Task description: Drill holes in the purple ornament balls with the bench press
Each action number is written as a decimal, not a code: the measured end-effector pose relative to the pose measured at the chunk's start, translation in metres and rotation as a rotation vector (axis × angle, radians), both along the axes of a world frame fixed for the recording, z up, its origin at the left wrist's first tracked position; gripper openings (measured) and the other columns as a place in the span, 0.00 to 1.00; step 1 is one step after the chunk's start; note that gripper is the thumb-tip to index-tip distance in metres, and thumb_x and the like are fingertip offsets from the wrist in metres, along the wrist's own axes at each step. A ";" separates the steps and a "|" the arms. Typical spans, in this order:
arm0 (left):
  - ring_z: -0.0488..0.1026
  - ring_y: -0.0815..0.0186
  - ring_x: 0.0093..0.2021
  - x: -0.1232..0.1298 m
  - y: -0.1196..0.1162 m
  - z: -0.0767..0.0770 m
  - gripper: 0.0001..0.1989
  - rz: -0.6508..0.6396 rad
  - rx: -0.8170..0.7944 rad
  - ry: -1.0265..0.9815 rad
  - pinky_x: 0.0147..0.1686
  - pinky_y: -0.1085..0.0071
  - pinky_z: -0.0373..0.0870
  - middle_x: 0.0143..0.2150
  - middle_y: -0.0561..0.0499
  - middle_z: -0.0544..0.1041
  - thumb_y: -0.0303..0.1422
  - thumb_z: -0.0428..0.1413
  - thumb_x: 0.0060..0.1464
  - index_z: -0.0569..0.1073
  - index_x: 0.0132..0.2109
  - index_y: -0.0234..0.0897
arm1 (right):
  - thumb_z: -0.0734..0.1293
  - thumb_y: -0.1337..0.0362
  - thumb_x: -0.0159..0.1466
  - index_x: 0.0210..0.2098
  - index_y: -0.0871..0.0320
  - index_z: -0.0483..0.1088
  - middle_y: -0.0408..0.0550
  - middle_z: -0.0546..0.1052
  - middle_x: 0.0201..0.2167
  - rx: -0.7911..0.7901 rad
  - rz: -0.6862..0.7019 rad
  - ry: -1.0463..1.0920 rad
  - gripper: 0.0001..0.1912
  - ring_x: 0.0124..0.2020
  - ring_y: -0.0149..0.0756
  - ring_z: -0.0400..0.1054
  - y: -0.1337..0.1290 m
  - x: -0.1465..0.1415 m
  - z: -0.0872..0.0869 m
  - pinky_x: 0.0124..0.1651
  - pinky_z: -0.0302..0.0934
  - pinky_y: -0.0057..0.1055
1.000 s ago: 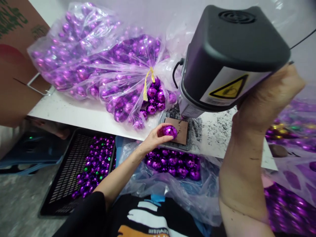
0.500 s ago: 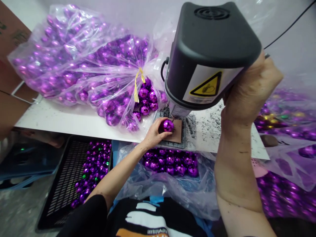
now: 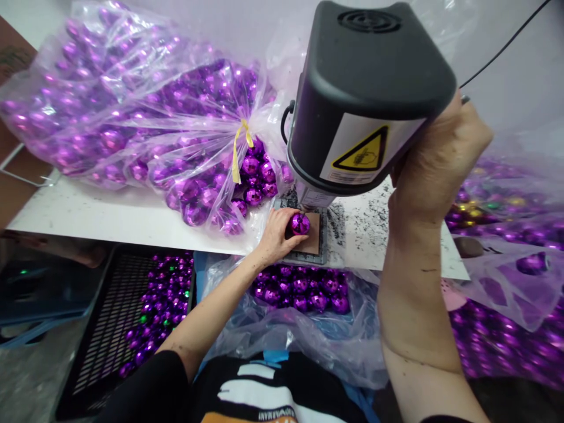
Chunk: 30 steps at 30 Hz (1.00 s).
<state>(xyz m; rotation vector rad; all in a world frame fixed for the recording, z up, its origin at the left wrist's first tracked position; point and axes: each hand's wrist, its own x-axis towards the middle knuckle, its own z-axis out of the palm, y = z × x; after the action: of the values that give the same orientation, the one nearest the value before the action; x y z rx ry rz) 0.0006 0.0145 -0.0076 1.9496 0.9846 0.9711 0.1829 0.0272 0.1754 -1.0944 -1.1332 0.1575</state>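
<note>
Pinching a purple ball (image 3: 301, 224) is the left hand (image 3: 277, 236); about the right hand (image 3: 445, 153) (partly behind a machine (image 3: 374, 76)) I cannot tell.

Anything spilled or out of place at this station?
Yes: black specks litter the white tabletop right of the brown pad, like loose debris. In the black crate, a few green pieces stand out among small purple balls. The held ball in the left hand shows no obvious damage.

Our white table (image 3: 79, 214) carries a bag of purple balls (image 3: 132, 126) toward the surface's left edge, a grey plate (image 3: 323, 238) near its front edge, black flecks (image 3: 365, 218) rightward.
</note>
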 end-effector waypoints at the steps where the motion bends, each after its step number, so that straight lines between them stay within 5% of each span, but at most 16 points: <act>1: 0.67 0.49 0.56 0.000 0.000 -0.001 0.26 -0.006 0.001 -0.005 0.65 0.51 0.51 0.53 0.42 0.74 0.44 0.65 0.51 0.72 0.54 0.40 | 0.60 0.43 0.63 0.24 0.64 0.56 0.39 0.57 0.21 -0.001 -0.009 0.004 0.28 0.25 0.14 0.53 0.000 0.000 0.000 0.30 0.48 0.20; 11: 0.67 0.49 0.56 -0.001 0.000 -0.004 0.26 -0.024 -0.003 0.028 0.67 0.51 0.45 0.53 0.42 0.75 0.44 0.64 0.53 0.71 0.56 0.40 | 0.61 0.49 0.65 0.24 0.64 0.60 0.38 0.57 0.20 0.056 -0.146 -0.062 0.24 0.22 0.15 0.54 -0.020 -0.004 -0.014 0.28 0.49 0.20; 18: 0.68 0.49 0.55 -0.001 0.001 -0.003 0.24 -0.037 -0.030 -0.011 0.67 0.51 0.47 0.52 0.42 0.76 0.43 0.64 0.53 0.72 0.55 0.39 | 0.62 0.55 0.66 0.28 0.62 0.67 0.40 0.62 0.22 0.120 -0.248 -0.230 0.17 0.21 0.20 0.61 -0.059 -0.011 -0.046 0.28 0.53 0.26; 23: 0.66 0.47 0.59 -0.001 0.000 0.002 0.26 -0.018 -0.065 -0.016 0.67 0.50 0.48 0.53 0.42 0.76 0.42 0.66 0.50 0.73 0.55 0.40 | 0.61 0.60 0.65 0.33 0.59 0.68 0.39 0.63 0.20 0.237 -0.254 -0.345 0.09 0.21 0.22 0.61 -0.063 -0.012 -0.065 0.27 0.52 0.27; 30: 0.66 0.46 0.60 -0.001 -0.002 0.004 0.25 -0.006 -0.065 -0.010 0.67 0.49 0.48 0.53 0.42 0.76 0.41 0.66 0.50 0.74 0.55 0.40 | 0.59 0.60 0.64 0.41 0.51 0.67 0.41 0.67 0.25 0.155 -0.278 -0.382 0.08 0.22 0.25 0.62 -0.070 -0.012 -0.086 0.27 0.60 0.29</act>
<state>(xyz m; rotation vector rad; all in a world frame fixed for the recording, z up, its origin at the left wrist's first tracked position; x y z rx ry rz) -0.0004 0.0129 -0.0035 1.8915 0.9918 0.9327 0.1709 -0.0428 0.0895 -1.1582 -1.2913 -0.3664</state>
